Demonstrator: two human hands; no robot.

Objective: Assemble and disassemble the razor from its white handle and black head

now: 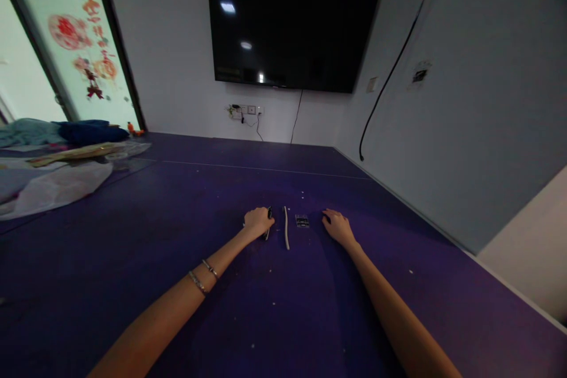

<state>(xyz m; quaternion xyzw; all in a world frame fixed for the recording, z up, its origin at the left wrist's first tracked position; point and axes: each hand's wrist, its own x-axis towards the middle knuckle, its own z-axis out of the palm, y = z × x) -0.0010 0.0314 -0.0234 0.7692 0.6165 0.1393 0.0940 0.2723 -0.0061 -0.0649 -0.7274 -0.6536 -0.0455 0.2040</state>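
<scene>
My left hand [257, 222] is closed around a narrow, dark tool [266, 235] with light edges, which stands out past the fingers at both ends; its kind is mostly hidden by the hand. Just right of it lies a short piece of pale grey cable [286, 230] on the purple surface [283, 319]. Beside the cable sits a small, flat black piece [302, 221] with clear edges, too small to name. My right hand [337, 226] rests on the surface to the right of that piece, fingers loosely bent with a gap at the thumb, holding nothing.
Plastic bags [62, 189] and folded dark blue cloth [91, 132] lie at the far left. A black cable [390, 74] hangs down the right wall. A television [292, 29] is mounted above wall sockets [251, 110]. Small white bits dot the surface.
</scene>
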